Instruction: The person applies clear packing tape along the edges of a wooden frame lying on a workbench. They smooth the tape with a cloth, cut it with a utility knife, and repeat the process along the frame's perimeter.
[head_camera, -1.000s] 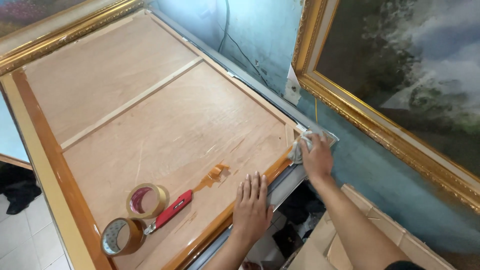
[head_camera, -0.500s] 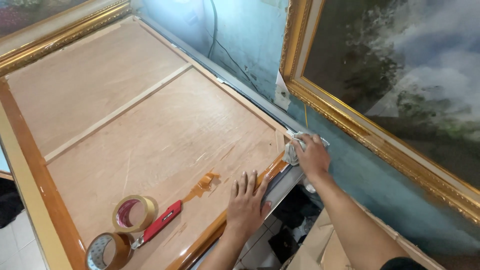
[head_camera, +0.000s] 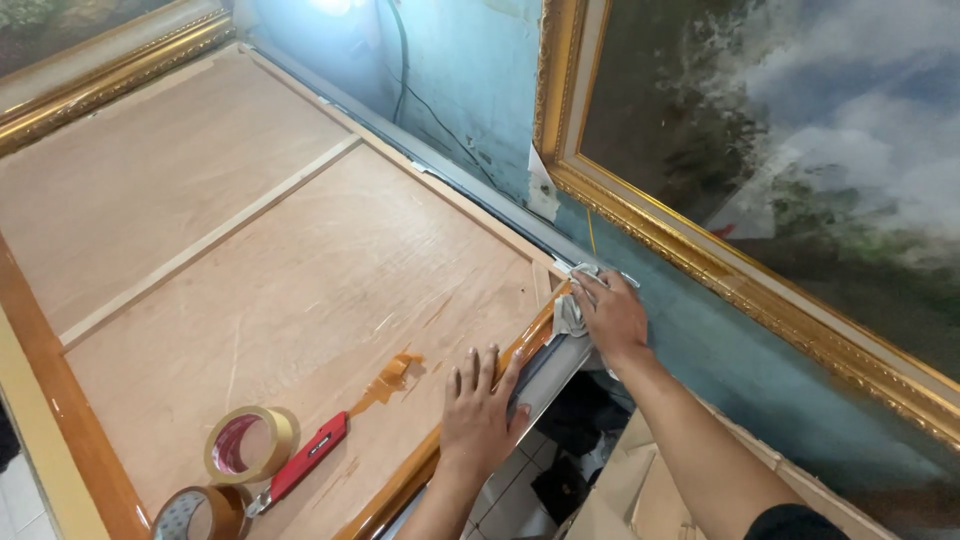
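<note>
At the near left, a brown roll of tape (head_camera: 195, 513) and a paler roll of tape (head_camera: 248, 443) are laid flat on the plywood backing board (head_camera: 300, 280), with a red utility knife (head_camera: 300, 462) just beside them. A torn strip of brown tape (head_camera: 392, 375) is stuck to the scratched, matte wood. The left hand (head_camera: 482, 405) is spread flat, fingers released, over the glossy orange-brown frame edge (head_camera: 420, 475). Further right, at the frame's corner, a crumpled grey cloth (head_camera: 572, 300) is pressed down under the right hand (head_camera: 612, 312), fingers curled on it. An ornate gilded frame (head_camera: 700, 255) with a cloudy painting is leaned against the blue wall at the far right.
</note>
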